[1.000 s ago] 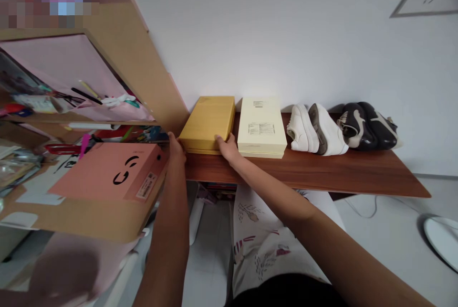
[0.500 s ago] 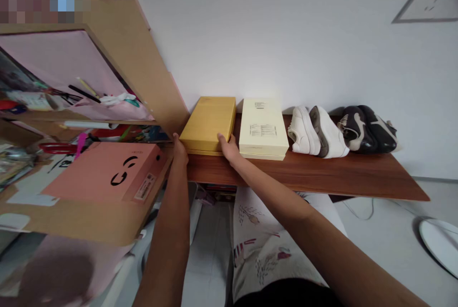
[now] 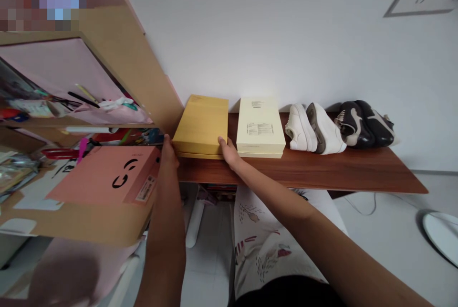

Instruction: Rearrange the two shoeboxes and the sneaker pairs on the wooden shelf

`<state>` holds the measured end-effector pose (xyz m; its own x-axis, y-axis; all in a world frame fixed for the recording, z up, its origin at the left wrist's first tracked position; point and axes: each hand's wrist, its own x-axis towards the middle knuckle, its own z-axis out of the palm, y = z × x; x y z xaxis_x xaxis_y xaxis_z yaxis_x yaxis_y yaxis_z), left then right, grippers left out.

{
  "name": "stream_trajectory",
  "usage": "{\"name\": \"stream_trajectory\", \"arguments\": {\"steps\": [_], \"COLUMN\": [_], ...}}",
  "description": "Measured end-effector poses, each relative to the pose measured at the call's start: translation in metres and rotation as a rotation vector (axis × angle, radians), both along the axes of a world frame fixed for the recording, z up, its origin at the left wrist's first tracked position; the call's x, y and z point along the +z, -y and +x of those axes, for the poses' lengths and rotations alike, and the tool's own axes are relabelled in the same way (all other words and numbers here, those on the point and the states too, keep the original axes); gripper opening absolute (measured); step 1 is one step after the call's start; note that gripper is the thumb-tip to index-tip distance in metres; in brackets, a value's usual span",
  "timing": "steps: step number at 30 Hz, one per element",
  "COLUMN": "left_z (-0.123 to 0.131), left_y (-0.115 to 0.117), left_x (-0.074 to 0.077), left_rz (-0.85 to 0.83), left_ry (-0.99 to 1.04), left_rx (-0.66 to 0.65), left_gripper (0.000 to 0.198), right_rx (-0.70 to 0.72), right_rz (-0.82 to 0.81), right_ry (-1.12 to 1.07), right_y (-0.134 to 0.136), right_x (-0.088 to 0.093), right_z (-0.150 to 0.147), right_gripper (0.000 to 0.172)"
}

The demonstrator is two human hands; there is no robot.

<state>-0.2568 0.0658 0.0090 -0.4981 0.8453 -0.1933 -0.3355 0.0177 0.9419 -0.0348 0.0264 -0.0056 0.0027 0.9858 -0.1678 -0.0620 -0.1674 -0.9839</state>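
A yellow shoebox (image 3: 202, 123) lies flat on a reddish-brown wooden board (image 3: 307, 171), its left side close to the upright panel. My left hand (image 3: 169, 152) presses against the box's left side, with most of its fingers hidden. At the front right corner, my right hand (image 3: 229, 152) grips the box, thumb on the lid's edge and the other fingers down the right side. To the right of it, across a narrow gap, lies a cream shoebox (image 3: 260, 125) with printed labels on its lid.
White sneakers (image 3: 309, 128) and black shoes (image 3: 365, 124) stand farther right on the board, against the wall. On the left, a desk (image 3: 89, 223) holds a pink box (image 3: 103, 173) and clutter. A round white object (image 3: 442, 235) lies on the floor at right.
The yellow shoebox has shifted a little left and turned slightly, with both hands on it. Its gap to the cream shoebox is wider. The whole view has also shifted slightly.
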Motion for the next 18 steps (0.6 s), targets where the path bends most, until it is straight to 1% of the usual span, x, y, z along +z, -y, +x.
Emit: {"name": "stream_trajectory", "arguments": {"steps": [3,5,6,9,11,14,16,18], "left_z": [-0.011,-0.016,-0.018,-0.019,-0.017,-0.010,-0.005,0.001], "left_y": [0.007,0.012,0.014,0.018,0.018,0.013,0.008,0.003], "left_x": [0.009,0.015,0.018,0.029,0.037,0.044,0.045,0.044], "left_rz": [-0.130,-0.155,-0.154,-0.139,-0.097,0.033,0.118,0.199], "left_ry": [-0.002,0.014,0.029,0.084,0.101,0.083,0.033,-0.052], "left_rx": [0.026,0.021,0.025,0.058,0.089,0.098,0.089,0.083], "left_gripper": [0.043,0.035,0.032,0.029,0.027,0.019,0.014,0.016], "right_rx": [-0.022,-0.047,-0.053,-0.026,0.005,0.033,0.051,0.083], "right_rz": [0.031,0.093,0.138,0.248,0.245,0.142,0.079,0.049], "right_ry": [0.016,0.055,0.081,0.170,0.211,0.227,0.233,0.224], "right_y": [0.002,0.002,0.001,0.000,0.000,0.000,-0.001,-0.002], "right_x": [0.000,0.001,0.001,0.005,0.008,0.012,0.013,0.015], "right_z": [0.001,0.001,0.001,-0.001,-0.004,-0.007,-0.008,-0.007], "right_gripper": [0.075,0.078,0.077,0.064,0.060,0.063,0.068,0.073]}}
